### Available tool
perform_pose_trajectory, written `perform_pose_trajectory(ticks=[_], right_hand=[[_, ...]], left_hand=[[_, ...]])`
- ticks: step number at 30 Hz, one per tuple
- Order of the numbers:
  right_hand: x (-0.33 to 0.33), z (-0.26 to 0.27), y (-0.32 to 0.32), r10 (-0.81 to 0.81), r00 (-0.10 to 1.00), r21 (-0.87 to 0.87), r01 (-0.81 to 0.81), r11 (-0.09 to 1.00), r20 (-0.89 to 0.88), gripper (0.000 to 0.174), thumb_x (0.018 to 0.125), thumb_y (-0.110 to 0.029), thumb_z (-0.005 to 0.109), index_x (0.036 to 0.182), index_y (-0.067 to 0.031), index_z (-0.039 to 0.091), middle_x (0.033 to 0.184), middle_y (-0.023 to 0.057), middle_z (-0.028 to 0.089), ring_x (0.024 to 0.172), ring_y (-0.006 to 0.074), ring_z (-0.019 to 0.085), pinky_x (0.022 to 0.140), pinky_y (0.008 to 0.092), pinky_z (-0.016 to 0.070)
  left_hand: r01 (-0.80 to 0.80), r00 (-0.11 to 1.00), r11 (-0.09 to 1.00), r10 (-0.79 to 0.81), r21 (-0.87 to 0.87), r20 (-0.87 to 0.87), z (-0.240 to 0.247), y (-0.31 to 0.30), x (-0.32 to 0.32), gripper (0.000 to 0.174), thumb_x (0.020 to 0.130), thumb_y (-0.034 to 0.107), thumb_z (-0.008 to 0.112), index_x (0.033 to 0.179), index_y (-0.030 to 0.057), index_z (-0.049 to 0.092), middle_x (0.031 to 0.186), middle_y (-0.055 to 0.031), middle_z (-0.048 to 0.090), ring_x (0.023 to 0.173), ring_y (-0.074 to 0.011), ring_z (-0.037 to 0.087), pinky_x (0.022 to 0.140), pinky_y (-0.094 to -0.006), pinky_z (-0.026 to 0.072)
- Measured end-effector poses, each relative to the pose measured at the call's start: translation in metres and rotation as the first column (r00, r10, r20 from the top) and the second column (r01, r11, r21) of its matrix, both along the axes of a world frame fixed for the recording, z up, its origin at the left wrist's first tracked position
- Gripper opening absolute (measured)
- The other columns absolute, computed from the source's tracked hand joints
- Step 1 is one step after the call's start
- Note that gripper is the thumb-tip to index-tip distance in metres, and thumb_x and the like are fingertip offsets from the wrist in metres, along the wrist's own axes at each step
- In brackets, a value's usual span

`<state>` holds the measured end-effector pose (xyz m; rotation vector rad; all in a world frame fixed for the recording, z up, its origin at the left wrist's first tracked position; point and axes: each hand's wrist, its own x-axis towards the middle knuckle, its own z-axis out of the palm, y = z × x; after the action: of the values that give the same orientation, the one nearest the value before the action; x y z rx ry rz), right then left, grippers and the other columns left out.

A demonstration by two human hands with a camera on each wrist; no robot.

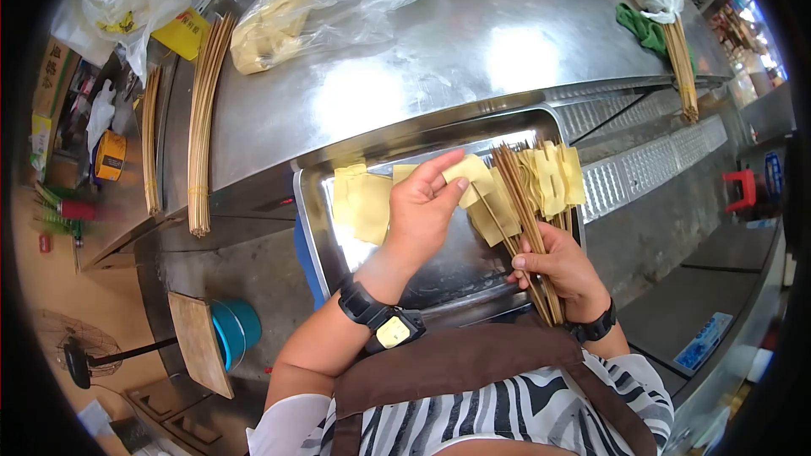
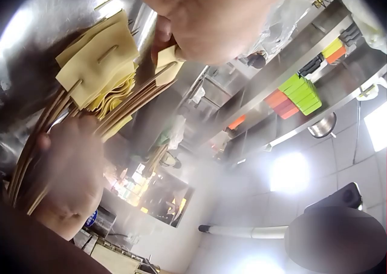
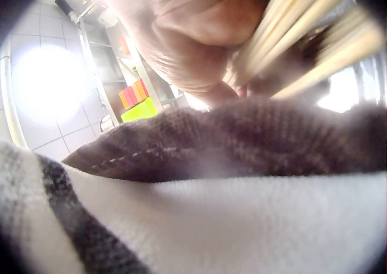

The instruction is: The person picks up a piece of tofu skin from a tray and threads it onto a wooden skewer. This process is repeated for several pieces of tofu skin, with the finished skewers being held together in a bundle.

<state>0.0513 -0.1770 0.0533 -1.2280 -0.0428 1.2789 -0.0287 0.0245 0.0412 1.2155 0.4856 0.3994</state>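
Note:
My left hand pinches a folded piece of yellow tofu skin between thumb and fingertips, with a thin bamboo skewer running into it. A bundle of bamboo skewers is gripped in my right hand, points away from the body. In the right wrist view the skewers appear blurred beside the hand. Threaded tofu skin pieces lie at the tray's right side, their skewers woven through them. Flat tofu skin sheets rest at the left of the metal tray.
Behind the tray stretches a steel counter with a clear plastic bag of tofu skin. Skewer bundles lie on its left, another bundle on its right. A wooden board and teal bucket stand lower left.

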Motion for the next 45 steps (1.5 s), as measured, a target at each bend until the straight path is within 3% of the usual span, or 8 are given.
perform_pose_trajectory(ticks=[9, 12, 14, 20, 24, 32, 41, 45], right_hand=[[0.001, -0.003, -0.001, 0.024, 0.999, -0.001, -0.024, 1.0, 0.027, 0.019, 0.082, -0.001, 0.066, 0.084, -0.0071, 0.049, 0.07, 0.0016, 0.058, 0.055, 0.011, 0.06, 0.065, 0.0278, 0.0543], [0.001, -0.002, -0.002, 0.02, 1.0, 0.001, -0.02, 1.0, 0.018, 0.018, 0.082, 0.0, 0.066, 0.085, -0.007, 0.049, 0.07, 0.0009, 0.057, 0.055, 0.0108, 0.06, 0.065, 0.0275, 0.0543], [0.001, -0.001, -0.001, 0.018, 1.0, 0.012, -0.018, 1.0, 0.007, 0.018, 0.082, 0.0, 0.066, 0.085, -0.007, 0.049, 0.07, 0.0004, 0.057, 0.054, 0.0106, 0.06, 0.065, 0.0273, 0.0543], [0.001, -0.002, -0.001, 0.015, 1.0, 0.008, -0.015, 1.0, 0.004, 0.018, 0.082, 0.001, 0.065, 0.086, -0.0068, 0.049, 0.071, -0.0024, 0.054, 0.054, 0.0094, 0.059, 0.066, 0.0268, 0.0541], [0.001, -0.002, -0.001, 0.015, 1.0, 0.013, -0.015, 1.0, 0.0, 0.018, 0.083, 0.001, 0.065, 0.086, -0.0065, 0.049, 0.071, -0.0022, 0.054, 0.054, 0.0096, 0.059, 0.066, 0.0273, 0.0545], [0.002, -0.006, -0.002, 0.029, 1.0, 0.022, -0.029, 0.999, 0.011, 0.018, 0.083, 0.0, 0.065, 0.086, -0.0063, 0.049, 0.071, -0.0011, 0.055, 0.055, 0.0102, 0.06, 0.067, 0.0283, 0.055], [0.002, -0.008, -0.003, 0.027, 1.0, 0.018, -0.027, 0.999, 0.012, 0.019, 0.082, -0.001, 0.064, 0.084, -0.0075, 0.047, 0.07, 0.0024, 0.058, 0.056, 0.0125, 0.061, 0.067, 0.0313, 0.0557], [0.002, -0.008, -0.003, 0.012, 1.0, 0.027, -0.013, 1.0, 0.012, 0.018, 0.083, -0.003, 0.067, 0.086, -0.0058, 0.049, 0.073, 0.0037, 0.06, 0.057, 0.0108, 0.061, 0.061, 0.0258, 0.0538]], left_hand=[[-0.024, 0.999, 0.995, 0.021, -0.102, -0.033, -0.003, -0.017, -0.01, 0.04, 0.089, 0.001, 0.059, 0.128, -0.0026, 0.051, 0.1, -0.0052, 0.067, 0.086, -0.0063, 0.06, 0.073, -0.0211, 0.048], [0.068, 0.989, 0.997, -0.072, -0.037, -0.132, -0.001, -0.017, -0.012, 0.045, 0.09, 0.002, 0.059, 0.132, -0.0033, 0.045, 0.104, -0.0063, 0.066, 0.088, -0.0075, 0.059, 0.075, -0.0222, 0.0484], [-0.011, 0.999, 0.986, 0.017, -0.166, 0.037, 0.005, -0.02, -0.008, 0.052, 0.091, 0.003, 0.057, 0.138, -0.0032, 0.035, 0.109, -0.0085, 0.064, 0.093, -0.0098, 0.059, 0.08, -0.0251, 0.0481], [-0.102, 0.994, 0.912, 0.079, -0.398, -0.075, 0.003, -0.006, 0.004, 0.051, 0.092, 0.005, 0.054, 0.137, -0.0032, 0.033, 0.109, -0.0095, 0.063, 0.098, -0.0144, 0.06, 0.086, -0.0284, 0.0461], [-0.135, 0.991, 0.922, 0.125, -0.364, -0.051, 0.001, -0.006, 0.007, 0.048, 0.091, 0.004, 0.057, 0.134, -0.0022, 0.037, 0.109, -0.011, 0.064, 0.098, -0.0133, 0.06, 0.083, -0.0272, 0.0469], [-0.098, 0.994, 0.945, 0.11, -0.311, 0.022, -0.008, 0.0, 0.006, 0.016, 0.09, 0.003, 0.058, 0.106, -0.0018, 0.058, 0.096, -0.0088, 0.067, 0.085, -0.0118, 0.063, 0.076, -0.0251, 0.0502], [-0.081, 0.997, 0.991, 0.08, -0.105, -0.015, -0.006, -0.005, 0.002, 0.018, 0.087, -0.003, 0.06, 0.105, -0.0041, 0.055, 0.099, -0.0129, 0.067, 0.089, -0.0124, 0.063, 0.079, -0.0237, 0.0496], [-0.035, 0.999, 0.981, 0.033, -0.193, -0.016, -0.01, -0.019, -0.005, 0.032, 0.086, -0.004, 0.06, 0.115, -0.0037, 0.047, 0.102, -0.0152, 0.066, 0.091, -0.0141, 0.063, 0.079, -0.025, 0.0501]])
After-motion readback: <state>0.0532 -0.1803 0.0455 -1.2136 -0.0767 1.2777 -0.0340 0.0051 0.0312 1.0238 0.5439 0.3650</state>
